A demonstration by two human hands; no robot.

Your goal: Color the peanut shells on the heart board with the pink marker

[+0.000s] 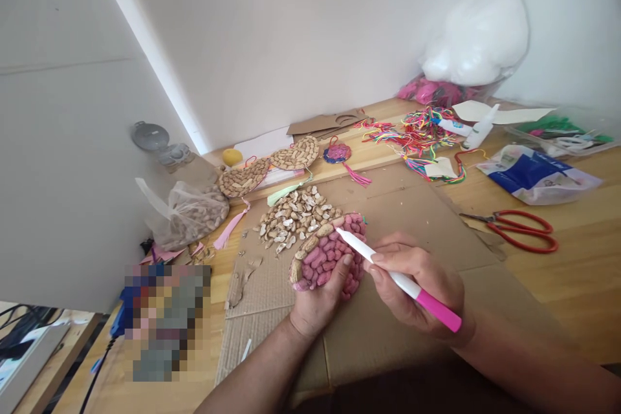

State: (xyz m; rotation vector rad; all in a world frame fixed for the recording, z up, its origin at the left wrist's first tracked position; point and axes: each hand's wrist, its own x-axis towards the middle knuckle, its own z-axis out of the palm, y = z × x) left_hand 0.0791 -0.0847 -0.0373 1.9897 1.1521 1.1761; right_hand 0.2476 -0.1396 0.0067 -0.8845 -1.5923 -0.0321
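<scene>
My left hand (pixel 323 301) holds a round disc covered with peanut shells (pixel 325 260), its thumb lying over the front. Most shells on the disc are pink, while a row along its upper left edge is plain tan. Between the fingers and thumb of my right hand (pixel 420 284) is a white marker with a pink end (pixel 402 281). The marker's tip meets the disc's upper edge, near the tan and pink shells. Behind the disc lies a pile of loose peanut shells (pixel 295 217) on the cardboard (pixel 402 213).
Red-handled scissors (pixel 526 229) and a blue and white packet (pixel 538 174) lie at the right. Colourful cords (pixel 422 132), a glue bottle (pixel 482 127) and finished shell discs (pixel 294 153) are at the back. A plastic bag of peanuts (pixel 191 210) stands at the left.
</scene>
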